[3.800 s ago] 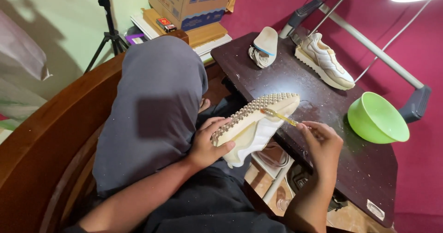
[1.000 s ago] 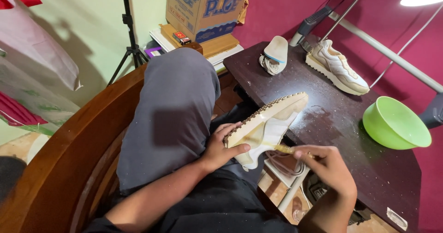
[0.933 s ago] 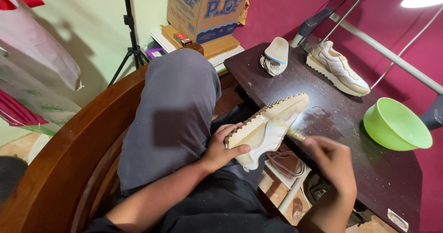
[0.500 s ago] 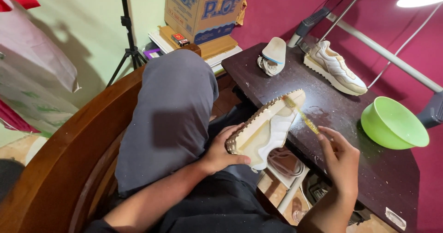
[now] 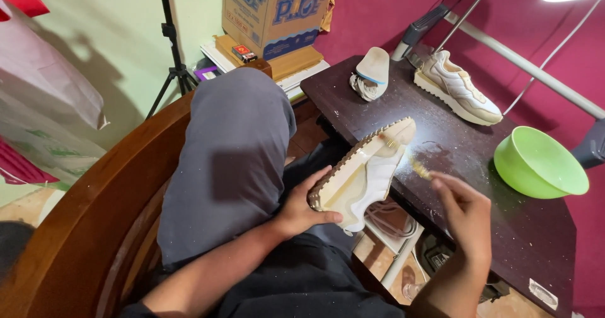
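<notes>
the cream-and-white sneaker with a studded tan rubber sole lies sole-up and tilted, its toe resting on the edge of the dark speckled wooden table and its heel out over the person's lap beside the raised grey-trousered knee. it looks light, with a stiff, grippy sole and a softer upper, so the heel end seems the firm place to grip, and the wet-looking sole may be a little slippery. the left hand is closed around that heel, thumb across the underside and fingers curled behind. the right hand hovers just to the right of the shoe, near its toe, its fingers pinched on a small yellowish brush whose tip looks blurred and sits just off the sole. farther out on the table stand a lime-green plastic bowl, a matching upright sneaker and a loose pale insole; a cardboard box sits beyond.
</notes>
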